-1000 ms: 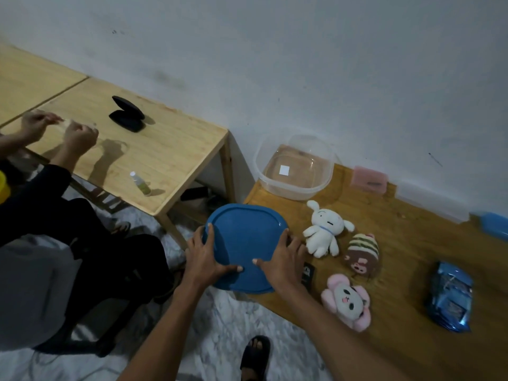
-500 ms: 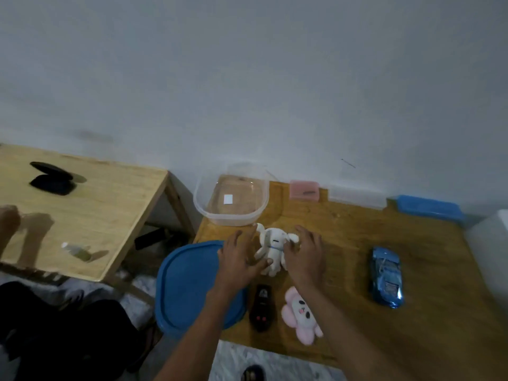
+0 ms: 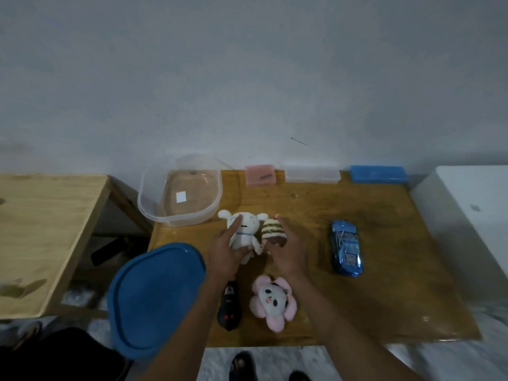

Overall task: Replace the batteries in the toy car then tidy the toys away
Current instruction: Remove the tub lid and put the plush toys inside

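Observation:
My left hand [image 3: 224, 251] grips a white rabbit plush [image 3: 244, 229] just in front of the clear plastic tub [image 3: 154, 213]. Right beside it, my right hand [image 3: 288, 250] holds a small striped brown plush [image 3: 272, 229]. A pink flower-shaped plush [image 3: 273, 301] lies near the table's front edge, with a black remote control [image 3: 229, 306] to its left, partly under my left forearm. The blue toy car [image 3: 345, 247] sits on the table to the right. The tub's blue lid [image 3: 154, 295] hangs over the table's left front corner.
A pink box [image 3: 260, 175], a clear box [image 3: 312, 174] and a blue box [image 3: 378, 174] line the wall at the table's back. A lighter wooden table [image 3: 41, 229] stands to the left, a white unit [image 3: 472, 215] to the right. My feet [image 3: 242, 367] show below the table edge.
The blue lid was let go at the table's left corner. Both hands moved to the plush toys; the left took the white rabbit, the right took the striped plush. The view swung right.

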Motion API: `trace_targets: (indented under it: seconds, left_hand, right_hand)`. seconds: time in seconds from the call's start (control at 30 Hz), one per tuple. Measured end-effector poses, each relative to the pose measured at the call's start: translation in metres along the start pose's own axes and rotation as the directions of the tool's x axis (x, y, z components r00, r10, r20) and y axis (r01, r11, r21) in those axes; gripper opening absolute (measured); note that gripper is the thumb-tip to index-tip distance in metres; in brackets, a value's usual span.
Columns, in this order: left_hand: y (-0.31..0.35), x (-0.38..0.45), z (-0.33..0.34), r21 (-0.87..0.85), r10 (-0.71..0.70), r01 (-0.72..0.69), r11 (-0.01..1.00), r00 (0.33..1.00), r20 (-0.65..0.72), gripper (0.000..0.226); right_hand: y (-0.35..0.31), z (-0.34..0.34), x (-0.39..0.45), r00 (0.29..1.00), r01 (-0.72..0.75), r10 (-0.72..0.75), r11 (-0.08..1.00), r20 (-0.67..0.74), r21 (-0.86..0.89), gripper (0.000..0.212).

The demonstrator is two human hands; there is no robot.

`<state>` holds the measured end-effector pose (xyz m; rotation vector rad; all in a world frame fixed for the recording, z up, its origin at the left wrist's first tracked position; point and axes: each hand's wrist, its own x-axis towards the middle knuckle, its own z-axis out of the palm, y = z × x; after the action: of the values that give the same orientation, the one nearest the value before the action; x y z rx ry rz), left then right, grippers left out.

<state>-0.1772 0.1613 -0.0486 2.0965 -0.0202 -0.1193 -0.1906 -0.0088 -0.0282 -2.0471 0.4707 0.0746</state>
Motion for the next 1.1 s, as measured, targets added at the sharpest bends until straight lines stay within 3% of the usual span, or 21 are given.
trace_targets:
  seconds: [0.13, 0.37, 0.53, 0.7, 0.8, 0.93, 1.1]
  left_hand:
    - [0.038, 0.027, -0.022, -0.064, 0.067, -0.076, 0.995, 0.989, -0.133, 0.079]
    - [0.064, 0.084, -0.121, -0.006, 0.126, -0.135, 0.991, 0.943, -0.309, 0.078]
    - [0.009, 0.113, -0.171, -0.041, -0.007, -0.007, 0.999, 0.937, -0.35, 0.08]
    - [-0.047, 0.13, -0.176, -0.112, -0.147, 0.118, 0.987, 0.944, -0.294, 0.077]
    - [-0.061, 0.147, -0.171, -0.087, -0.166, 0.148, 0.985, 0.949, -0.267, 0.075]
    - [-0.075, 0.17, -0.164, -0.054, -0.181, 0.173, 0.983, 0.956, -0.23, 0.073]
    - [-0.085, 0.182, -0.16, 0.021, -0.254, 0.262, 0.965, 0.951, -0.178, 0.075]
  right_hand:
    - [-0.053, -0.011, 0.021, 0.983, 0.175, -0.172, 0.983, -0.062, 0.051, 0.077]
    - [-0.153, 0.025, 0.066, 0.934, 0.357, -0.356, 0.93, -0.028, 0.088, 0.074]
    - [-0.178, 0.092, 0.09, 0.942, 0.33, -0.334, 0.94, 0.033, 0.083, 0.073]
    - [-0.162, 0.153, 0.105, 0.962, 0.257, -0.258, 0.966, 0.093, 0.022, 0.07]
    - [-0.154, 0.181, 0.115, 0.965, 0.258, -0.253, 0.962, 0.065, -0.089, 0.067]
    - [-0.147, 0.204, 0.133, 0.99, 0.135, -0.138, 0.975, -0.005, -0.177, 0.067]
    - [-0.145, 0.212, 0.144, 0.997, 0.08, -0.074, 0.966, 0.034, -0.245, 0.064]
